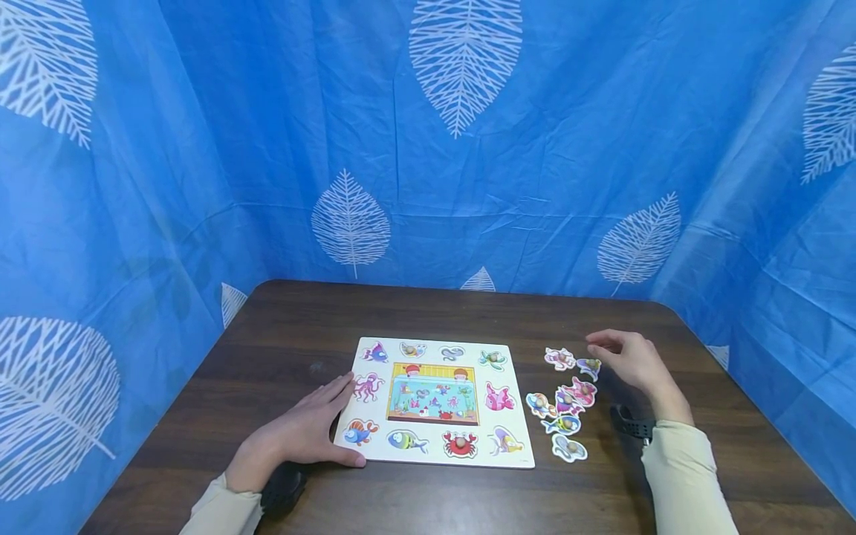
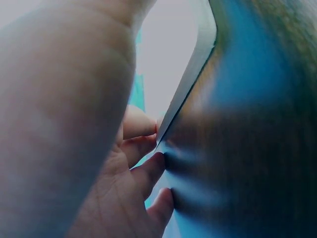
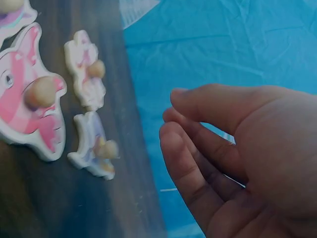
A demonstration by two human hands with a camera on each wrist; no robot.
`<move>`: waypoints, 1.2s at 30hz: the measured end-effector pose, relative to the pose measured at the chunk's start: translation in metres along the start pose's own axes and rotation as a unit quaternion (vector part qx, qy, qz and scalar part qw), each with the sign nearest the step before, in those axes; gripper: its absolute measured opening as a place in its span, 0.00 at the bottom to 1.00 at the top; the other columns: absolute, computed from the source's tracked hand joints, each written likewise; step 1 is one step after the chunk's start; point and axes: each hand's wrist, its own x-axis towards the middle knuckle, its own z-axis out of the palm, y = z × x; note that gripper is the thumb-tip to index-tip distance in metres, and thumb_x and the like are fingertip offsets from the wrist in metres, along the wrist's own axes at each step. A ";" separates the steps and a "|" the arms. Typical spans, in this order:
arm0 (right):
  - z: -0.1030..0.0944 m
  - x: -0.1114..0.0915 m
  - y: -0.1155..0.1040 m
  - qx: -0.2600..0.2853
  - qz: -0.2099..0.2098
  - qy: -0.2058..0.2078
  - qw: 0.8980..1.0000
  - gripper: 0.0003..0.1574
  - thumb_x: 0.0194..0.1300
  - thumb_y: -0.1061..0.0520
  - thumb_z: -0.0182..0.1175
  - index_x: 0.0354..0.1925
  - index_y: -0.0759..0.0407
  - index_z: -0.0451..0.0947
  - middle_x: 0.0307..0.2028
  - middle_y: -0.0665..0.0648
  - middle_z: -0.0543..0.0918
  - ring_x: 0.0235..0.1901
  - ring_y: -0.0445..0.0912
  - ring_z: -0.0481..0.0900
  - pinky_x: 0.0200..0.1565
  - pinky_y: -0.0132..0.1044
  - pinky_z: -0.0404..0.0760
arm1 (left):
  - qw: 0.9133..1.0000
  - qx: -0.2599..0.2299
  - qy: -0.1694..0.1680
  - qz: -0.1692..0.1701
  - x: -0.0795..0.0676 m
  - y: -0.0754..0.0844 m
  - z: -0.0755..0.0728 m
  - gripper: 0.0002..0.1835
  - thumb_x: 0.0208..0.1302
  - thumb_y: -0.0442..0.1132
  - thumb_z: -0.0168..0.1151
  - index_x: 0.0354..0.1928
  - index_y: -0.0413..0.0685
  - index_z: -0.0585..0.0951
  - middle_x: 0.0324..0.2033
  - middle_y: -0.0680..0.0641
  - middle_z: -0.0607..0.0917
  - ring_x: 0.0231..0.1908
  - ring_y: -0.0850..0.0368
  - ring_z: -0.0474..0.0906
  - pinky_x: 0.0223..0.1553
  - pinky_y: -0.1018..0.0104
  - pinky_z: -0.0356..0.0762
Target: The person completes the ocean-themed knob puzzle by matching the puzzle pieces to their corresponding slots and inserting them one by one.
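A white peg puzzle board (image 1: 428, 446) with sea animals round a fish tank picture lies on the table. My left hand (image 1: 304, 427) steadies its left side, fingers along the edge and thumb at the near corner; the left wrist view shows the fingertips (image 2: 157, 163) against the board's edge. A red crab piece (image 1: 460, 443) with a knob sits in the board. Over the table to the right, my right hand (image 1: 635, 364) hovers with bent, relaxed fingers and holds nothing. Nearest to it is a small purple piece (image 1: 589, 368), beside a pale pink piece (image 3: 85, 69).
Other knobbed pieces lie right of the board: a pink fish (image 1: 583, 391), an orange-and-blue fish (image 1: 540, 406), a striped fish (image 1: 563, 424) and a grey piece (image 1: 570, 448). Some overlap. A blue curtain (image 1: 428, 223) hangs behind the dark wooden table (image 1: 301, 319).
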 end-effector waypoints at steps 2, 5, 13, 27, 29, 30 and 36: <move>0.003 0.001 0.005 -0.004 0.005 -0.006 1.000 0.21 0.76 0.54 0.61 0.59 0.65 0.82 0.52 0.70 0.85 0.47 0.61 0.83 0.46 0.57 0.84 | 1.000 0.000 0.000 0.000 0.001 -0.001 0.001 0.69 0.45 0.69 0.79 0.80 0.38 0.55 0.81 0.38 0.54 0.79 0.36 0.51 0.75 0.32 0.53; 0.006 0.002 0.011 -0.010 0.014 -0.016 1.000 0.20 0.75 0.55 0.60 0.59 0.66 0.81 0.52 0.72 0.85 0.49 0.63 0.82 0.48 0.60 0.83 | 1.000 0.001 0.001 -0.001 0.002 -0.002 0.002 0.70 0.44 0.70 0.79 0.80 0.38 0.55 0.81 0.39 0.54 0.79 0.36 0.50 0.75 0.32 0.53; 0.017 0.004 0.027 -0.024 0.032 -0.033 0.999 0.18 0.74 0.58 0.61 0.56 0.66 0.83 0.53 0.73 0.84 0.50 0.66 0.81 0.53 0.66 0.80 | 1.000 0.000 0.002 0.003 0.002 -0.003 0.002 0.70 0.44 0.69 0.79 0.81 0.39 0.55 0.81 0.38 0.53 0.79 0.34 0.51 0.74 0.30 0.54; 0.022 0.007 0.031 -0.027 0.032 -0.029 0.999 0.17 0.72 0.56 0.64 0.53 0.65 0.85 0.47 0.70 0.86 0.46 0.62 0.80 0.52 0.64 0.79 | 1.000 -0.005 0.001 0.006 -0.001 0.000 0.000 0.69 0.44 0.67 0.79 0.81 0.39 0.55 0.81 0.38 0.54 0.79 0.34 0.51 0.73 0.30 0.54; 0.022 0.008 0.031 -0.028 0.030 -0.027 0.999 0.16 0.72 0.56 0.64 0.53 0.65 0.85 0.47 0.69 0.87 0.45 0.61 0.80 0.52 0.64 0.79 | 1.000 -0.003 0.001 0.006 -0.001 -0.001 0.000 0.69 0.44 0.67 0.79 0.81 0.39 0.55 0.81 0.38 0.54 0.79 0.34 0.51 0.74 0.30 0.54; 0.022 0.008 0.031 -0.028 0.029 -0.027 0.999 0.16 0.72 0.56 0.64 0.52 0.65 0.85 0.47 0.69 0.87 0.45 0.61 0.80 0.52 0.64 0.79 | 1.000 -0.002 0.001 0.006 -0.001 -0.001 0.000 0.69 0.44 0.68 0.79 0.81 0.38 0.55 0.81 0.38 0.54 0.79 0.34 0.51 0.74 0.30 0.54; 0.020 0.006 0.030 -0.026 0.028 -0.032 0.999 0.16 0.73 0.56 0.64 0.52 0.65 0.85 0.46 0.69 0.86 0.44 0.60 0.79 0.52 0.64 0.79 | 1.000 0.001 0.001 0.009 0.000 -0.001 0.001 0.69 0.45 0.68 0.79 0.80 0.38 0.55 0.81 0.38 0.53 0.79 0.35 0.51 0.74 0.31 0.54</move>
